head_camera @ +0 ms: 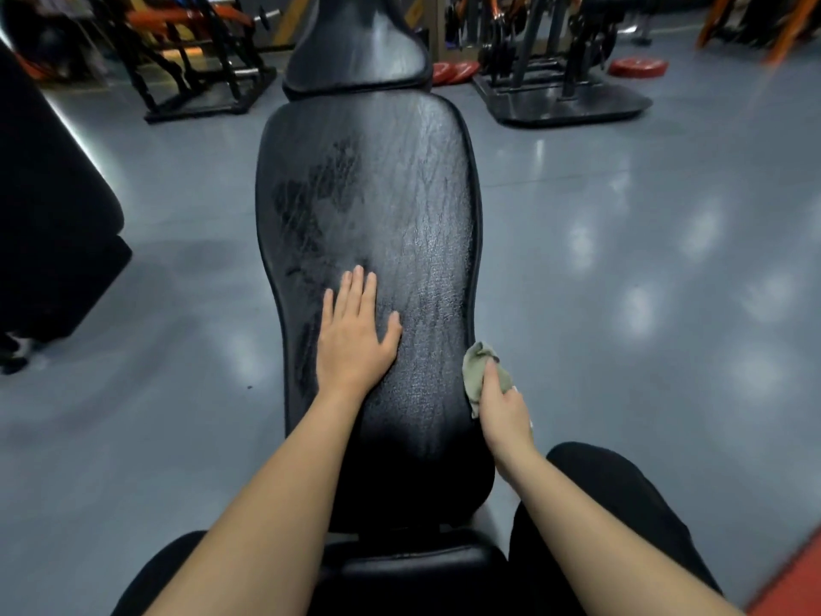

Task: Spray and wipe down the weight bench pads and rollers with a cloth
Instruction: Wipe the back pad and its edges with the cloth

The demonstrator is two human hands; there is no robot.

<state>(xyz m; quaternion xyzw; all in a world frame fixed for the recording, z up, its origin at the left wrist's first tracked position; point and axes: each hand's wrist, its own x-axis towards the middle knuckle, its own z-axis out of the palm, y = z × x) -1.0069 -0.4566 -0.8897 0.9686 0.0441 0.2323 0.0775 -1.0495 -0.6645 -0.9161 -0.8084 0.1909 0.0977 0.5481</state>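
Observation:
A long black back pad [400, 193] of the weight bench stretches away from me, with dark wet patches on its left half. Beyond it sits a second black pad [360, 46], and a black seat pad [400, 566] lies close to me between my legs. My left hand [355, 331] rests flat on the back pad's lower left part, fingers straight. My right hand [502, 406] grips a crumpled grey-green cloth [477, 371] against the pad's right edge. No spray bottle is in view.
Shiny grey floor [622, 260] surrounds the bench. Black and orange gym machines [195, 60] and a black machine base [564, 100] stand at the back, with red weight plates [637, 66] on the floor. A large black object [49, 215] stands at the left.

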